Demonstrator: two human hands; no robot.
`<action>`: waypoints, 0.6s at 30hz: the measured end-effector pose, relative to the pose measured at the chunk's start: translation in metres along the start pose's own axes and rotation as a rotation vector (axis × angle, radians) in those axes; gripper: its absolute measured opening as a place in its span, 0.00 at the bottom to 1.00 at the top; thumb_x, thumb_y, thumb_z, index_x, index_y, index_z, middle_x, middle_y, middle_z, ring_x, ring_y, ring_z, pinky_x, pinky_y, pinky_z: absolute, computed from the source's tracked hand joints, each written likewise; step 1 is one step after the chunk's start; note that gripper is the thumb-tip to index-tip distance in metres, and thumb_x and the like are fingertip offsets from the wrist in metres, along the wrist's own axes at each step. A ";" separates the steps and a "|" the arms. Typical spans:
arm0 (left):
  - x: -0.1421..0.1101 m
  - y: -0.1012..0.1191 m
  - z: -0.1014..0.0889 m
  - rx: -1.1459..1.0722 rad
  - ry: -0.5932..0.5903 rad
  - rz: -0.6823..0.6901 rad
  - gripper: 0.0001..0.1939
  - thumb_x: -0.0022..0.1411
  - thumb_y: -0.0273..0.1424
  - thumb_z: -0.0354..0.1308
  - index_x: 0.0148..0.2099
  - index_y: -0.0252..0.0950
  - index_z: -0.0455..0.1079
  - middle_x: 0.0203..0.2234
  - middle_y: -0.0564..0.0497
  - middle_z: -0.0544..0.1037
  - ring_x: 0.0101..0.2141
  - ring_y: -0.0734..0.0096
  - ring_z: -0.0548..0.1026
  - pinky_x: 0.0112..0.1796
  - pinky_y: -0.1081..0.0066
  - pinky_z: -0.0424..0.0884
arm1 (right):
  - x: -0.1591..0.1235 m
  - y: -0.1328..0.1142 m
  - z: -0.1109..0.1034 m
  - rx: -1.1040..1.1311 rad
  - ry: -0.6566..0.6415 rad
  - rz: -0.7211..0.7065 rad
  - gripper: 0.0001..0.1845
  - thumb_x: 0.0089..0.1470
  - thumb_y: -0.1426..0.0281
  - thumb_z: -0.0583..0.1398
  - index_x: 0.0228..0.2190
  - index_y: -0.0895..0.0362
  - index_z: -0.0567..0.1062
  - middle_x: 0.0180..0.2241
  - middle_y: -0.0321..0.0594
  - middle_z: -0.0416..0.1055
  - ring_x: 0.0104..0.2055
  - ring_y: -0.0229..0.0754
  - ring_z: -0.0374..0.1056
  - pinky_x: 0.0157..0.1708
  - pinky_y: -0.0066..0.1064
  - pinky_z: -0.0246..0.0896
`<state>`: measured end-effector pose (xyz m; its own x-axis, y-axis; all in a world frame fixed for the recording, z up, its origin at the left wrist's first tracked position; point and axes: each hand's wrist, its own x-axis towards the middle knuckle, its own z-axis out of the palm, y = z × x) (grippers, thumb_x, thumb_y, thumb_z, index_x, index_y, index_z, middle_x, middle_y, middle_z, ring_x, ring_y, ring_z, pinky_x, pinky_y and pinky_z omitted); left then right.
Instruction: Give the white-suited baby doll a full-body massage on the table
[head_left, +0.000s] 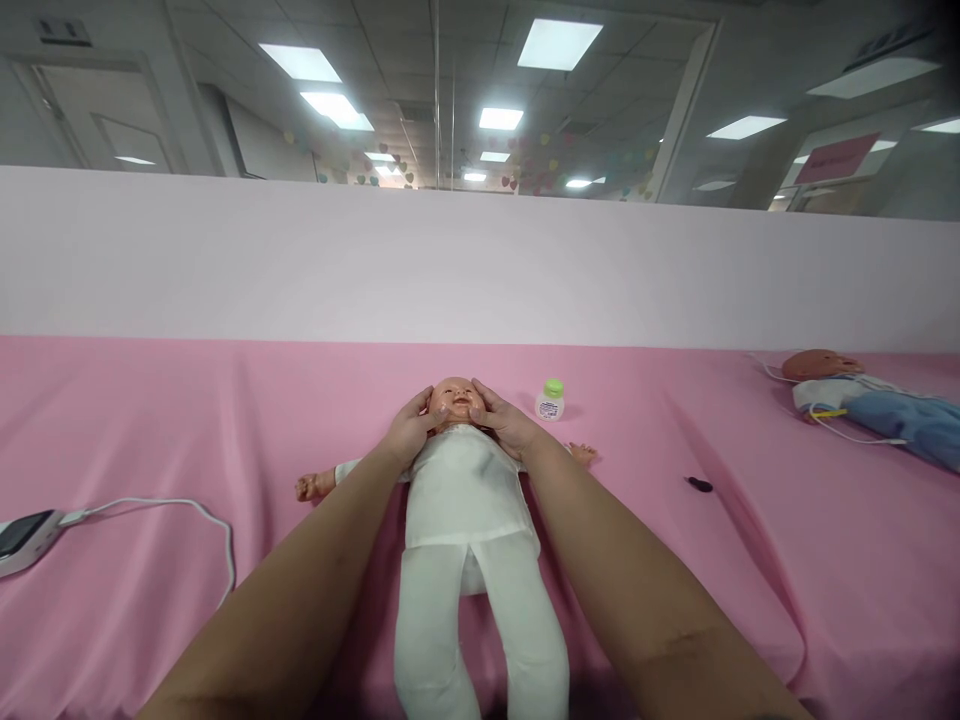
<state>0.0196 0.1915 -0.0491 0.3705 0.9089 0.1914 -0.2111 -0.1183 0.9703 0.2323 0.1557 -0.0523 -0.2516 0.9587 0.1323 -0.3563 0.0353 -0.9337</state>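
Note:
A baby doll (pixel 469 490) in a white top and white trousers lies on its back on the pink cloth, head at the far end and arms spread out. My left hand (pixel 412 426) cups the left side of its head, thumb on the cheek. On the opposite side my right hand (pixel 511 422) is wrapped round the head in the same way, its thumb near the chin. The fingers behind the head are partly hidden. Just right of my right hand stands a small clear bottle (pixel 550 405) with a green cap.
Pink cloth (pixel 165 420) covers the table up to a white wall panel (pixel 480 265). A white device (pixel 30 540) with a cable lies at left. On the right are a small black object (pixel 699 484) and a second doll (pixel 885 410) in blue, with tubing. Glass rises above the panel.

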 end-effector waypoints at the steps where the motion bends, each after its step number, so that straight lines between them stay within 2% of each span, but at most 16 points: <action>1: -0.001 0.001 0.001 -0.032 0.021 -0.020 0.36 0.59 0.42 0.73 0.67 0.38 0.70 0.60 0.38 0.76 0.57 0.46 0.76 0.57 0.54 0.73 | 0.001 0.001 -0.001 0.014 -0.003 0.001 0.59 0.53 0.60 0.74 0.73 0.47 0.48 0.75 0.43 0.47 0.71 0.51 0.59 0.70 0.45 0.56; 5: -0.004 0.007 0.005 -0.113 0.110 -0.106 0.33 0.62 0.39 0.71 0.66 0.38 0.70 0.60 0.38 0.77 0.57 0.49 0.77 0.56 0.55 0.75 | 0.005 0.005 -0.004 0.028 0.025 -0.010 0.50 0.57 0.58 0.72 0.71 0.45 0.54 0.74 0.40 0.51 0.72 0.48 0.58 0.70 0.46 0.56; 10: -0.005 0.010 0.007 -0.129 0.072 -0.092 0.26 0.64 0.39 0.69 0.61 0.39 0.74 0.58 0.40 0.78 0.56 0.50 0.77 0.56 0.58 0.75 | 0.011 0.010 -0.005 0.038 0.072 -0.043 0.42 0.60 0.53 0.67 0.69 0.45 0.60 0.68 0.42 0.65 0.68 0.50 0.64 0.68 0.52 0.59; 12: -0.005 0.009 0.007 -0.133 0.060 -0.082 0.25 0.63 0.40 0.69 0.60 0.40 0.75 0.58 0.41 0.78 0.56 0.50 0.77 0.55 0.59 0.75 | 0.012 0.010 -0.005 0.039 0.090 -0.043 0.43 0.60 0.52 0.67 0.69 0.46 0.59 0.68 0.43 0.64 0.68 0.50 0.64 0.68 0.52 0.59; 14: -0.005 0.008 0.007 -0.131 0.060 -0.072 0.27 0.62 0.41 0.70 0.61 0.40 0.74 0.59 0.40 0.78 0.56 0.50 0.77 0.55 0.58 0.76 | 0.009 0.008 -0.003 0.030 0.086 -0.036 0.46 0.58 0.54 0.69 0.70 0.46 0.58 0.71 0.42 0.60 0.69 0.50 0.62 0.69 0.49 0.57; 18: -0.005 0.006 0.004 -0.026 0.023 -0.024 0.35 0.58 0.43 0.74 0.65 0.40 0.71 0.62 0.39 0.75 0.57 0.47 0.76 0.55 0.57 0.75 | 0.000 0.001 0.003 -0.002 0.032 -0.018 0.58 0.51 0.60 0.75 0.72 0.48 0.51 0.74 0.44 0.51 0.70 0.52 0.60 0.69 0.45 0.59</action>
<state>0.0203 0.1851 -0.0436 0.3547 0.9205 0.1641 -0.2261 -0.0859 0.9703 0.2297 0.1553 -0.0519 -0.2162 0.9665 0.1380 -0.3588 0.0527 -0.9319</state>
